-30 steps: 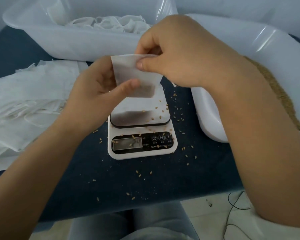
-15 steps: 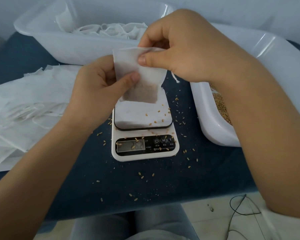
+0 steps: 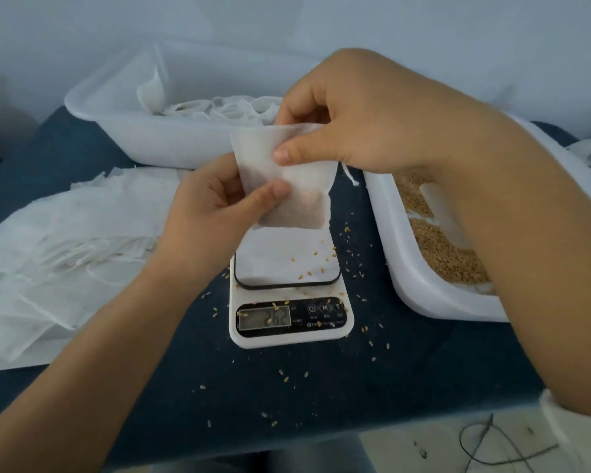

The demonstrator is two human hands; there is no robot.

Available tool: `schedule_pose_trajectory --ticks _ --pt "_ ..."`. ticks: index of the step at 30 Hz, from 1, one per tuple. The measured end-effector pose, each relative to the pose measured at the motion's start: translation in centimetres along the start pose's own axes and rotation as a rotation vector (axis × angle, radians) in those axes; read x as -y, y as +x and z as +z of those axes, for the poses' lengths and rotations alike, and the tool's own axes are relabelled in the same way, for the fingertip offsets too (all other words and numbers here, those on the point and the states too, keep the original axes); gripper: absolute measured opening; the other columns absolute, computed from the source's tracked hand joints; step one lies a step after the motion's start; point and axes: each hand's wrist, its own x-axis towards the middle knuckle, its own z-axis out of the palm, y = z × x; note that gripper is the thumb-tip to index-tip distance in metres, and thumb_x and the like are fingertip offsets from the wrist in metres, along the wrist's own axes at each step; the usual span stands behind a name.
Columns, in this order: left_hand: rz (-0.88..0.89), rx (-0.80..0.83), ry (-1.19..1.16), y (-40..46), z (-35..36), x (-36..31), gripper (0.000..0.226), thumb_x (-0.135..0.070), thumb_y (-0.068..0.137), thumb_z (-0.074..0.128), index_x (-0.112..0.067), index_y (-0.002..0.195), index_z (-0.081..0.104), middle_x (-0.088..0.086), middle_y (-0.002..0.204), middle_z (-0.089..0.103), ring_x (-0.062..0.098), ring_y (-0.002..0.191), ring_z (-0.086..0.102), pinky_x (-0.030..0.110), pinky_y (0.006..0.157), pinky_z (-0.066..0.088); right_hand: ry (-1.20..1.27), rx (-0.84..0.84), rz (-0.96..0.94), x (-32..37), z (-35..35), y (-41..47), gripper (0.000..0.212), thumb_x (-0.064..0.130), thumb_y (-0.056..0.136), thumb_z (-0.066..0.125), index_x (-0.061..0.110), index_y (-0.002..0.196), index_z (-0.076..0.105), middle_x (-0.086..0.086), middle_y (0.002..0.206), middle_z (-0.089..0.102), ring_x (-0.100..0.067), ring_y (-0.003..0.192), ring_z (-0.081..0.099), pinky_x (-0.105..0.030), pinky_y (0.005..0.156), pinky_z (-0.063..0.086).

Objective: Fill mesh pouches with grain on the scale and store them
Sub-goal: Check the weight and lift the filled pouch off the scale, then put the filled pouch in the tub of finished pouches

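A white mesh pouch (image 3: 299, 196) with grain showing dark in its lower part hangs in the air just above the scale (image 3: 289, 303). My left hand (image 3: 215, 213) pinches its left side between thumb and fingers. My right hand (image 3: 365, 114) pinches the pouch's top edge, where a drawstring end dangles to the right. The scale is white with a black-rimmed platform and a lit display. Another white sheet or pouch lies on the platform with a few loose grains on it.
A white tub (image 3: 420, 274) of grain stands at the right. A second white tub (image 3: 123, 131) at the back holds filled pouches. A pile of empty pouches (image 3: 58, 240) lies at the left. Grains are scattered over the dark blue tabletop (image 3: 321, 387).
Both hands have kept their grip on the pouch and lifted it slightly off the scale. The camera has tilted up, so everything sits lower in view.
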Motion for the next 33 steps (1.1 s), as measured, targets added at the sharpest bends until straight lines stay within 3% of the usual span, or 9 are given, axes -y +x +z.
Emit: schedule_pose_trajectory --ticks 3,9,12,16,19,24,27,29,33 --pt "-0.052 0.007 -0.061 0.1 -0.3 0.4 0.018 -0.032 0.075 0.070 -0.026 0.091 0.070 -0.005 0.091 0.073 0.009 0.087 0.068 0.018 0.072 0.052 -0.002 0.023 0.007 -0.1 -1.8 1.3 0.007 0.030 0.086 0.067 0.026 0.090 0.071 0.019 0.068 0.061 0.013 0.062 0.053 -0.003 0.058 0.038" --pt "-0.130 -0.034 -0.087 0.9 -1.6 1.1 0.023 -0.046 0.065 0.069 -0.033 0.084 0.071 0.000 0.087 0.074 0.016 0.081 0.071 0.019 0.071 0.053 0.084 0.071 0.041 -1.4 -5.1 5.0 0.009 0.025 0.090 0.064 0.025 0.093 0.073 0.013 0.084 0.071 0.005 0.074 0.062 -0.009 0.067 0.045" --pt "-0.161 -0.072 -0.090 1.4 -2.3 1.5 0.023 -0.043 0.064 0.068 -0.031 0.083 0.071 0.002 0.084 0.074 0.016 0.078 0.071 0.017 0.068 0.053 0.059 0.046 0.066 -2.8 -6.2 7.7 0.006 0.025 0.088 0.066 0.028 0.089 0.071 0.017 0.082 0.069 0.011 0.069 0.059 -0.004 0.067 0.043" --pt "-0.230 -0.086 -0.082 1.5 -3.3 2.2 0.023 -0.041 0.062 0.067 -0.031 0.083 0.071 0.004 0.083 0.074 0.017 0.079 0.071 0.021 0.072 0.055 -0.020 -0.073 0.127 -5.9 -6.7 12.6 0.007 0.022 0.085 0.070 0.021 0.091 0.072 0.015 0.075 0.063 0.003 0.064 0.055 -0.005 0.058 0.041" --pt "-0.288 -0.113 -0.099 1.7 -3.9 3.1 0.012 -0.023 0.068 0.069 -0.026 0.079 0.073 0.009 0.079 0.073 0.021 0.078 0.071 0.021 0.071 0.055 -0.109 -0.130 0.213 -9.0 -5.8 16.2 0.008 0.018 0.087 0.066 0.015 0.092 0.071 0.009 0.073 0.061 -0.001 0.051 0.052 -0.016 0.055 0.044" --pt "-0.370 -0.124 -0.104 2.1 -4.7 4.5 0.007 0.002 0.080 0.065 -0.005 0.082 0.068 0.012 0.077 0.073 0.021 0.078 0.071 0.024 0.074 0.055 -0.252 -0.148 0.405 -14.9 -2.9 20.5 0.013 0.022 0.092 0.058 0.019 0.095 0.071 0.000 0.099 0.067 -0.019 0.090 0.061 -0.029 0.074 0.047" --pt "-0.347 -0.137 -0.105 2.4 -4.8 4.9 0.009 -0.001 0.077 0.068 -0.009 0.074 0.072 0.013 0.075 0.072 0.023 0.077 0.071 0.027 0.076 0.054 -0.304 -0.183 0.496 -17.9 -0.3 21.7 0.017 0.015 0.092 0.054 0.022 0.083 0.066 -0.004 0.100 0.063 -0.024 0.091 0.059 -0.027 0.070 0.039" --pt "-0.314 -0.170 -0.127 2.6 -4.8 5.3 0.005 -0.007 0.073 0.073 -0.011 0.070 0.073 0.016 0.072 0.071 0.025 0.073 0.070 0.021 0.069 0.053 -0.339 -0.185 0.549 -19.4 1.6 22.1 0.020 0.010 0.089 0.051 0.020 0.092 0.068 -0.006 0.105 0.065 -0.027 0.097 0.060 -0.025 0.072 0.040" --pt "-0.286 -0.204 -0.190 2.8 -4.9 6.2 0.011 -0.012 0.060 0.075 -0.011 0.071 0.074 0.022 0.067 0.067 0.030 0.067 0.068 0.019 0.062 0.051 -0.383 0.000 0.582 -21.3 4.7 22.2 0.024 0.004 0.083 0.052 0.010 0.099 0.070 -0.009 0.107 0.067 -0.024 0.099 0.062 -0.021 0.064 0.035"
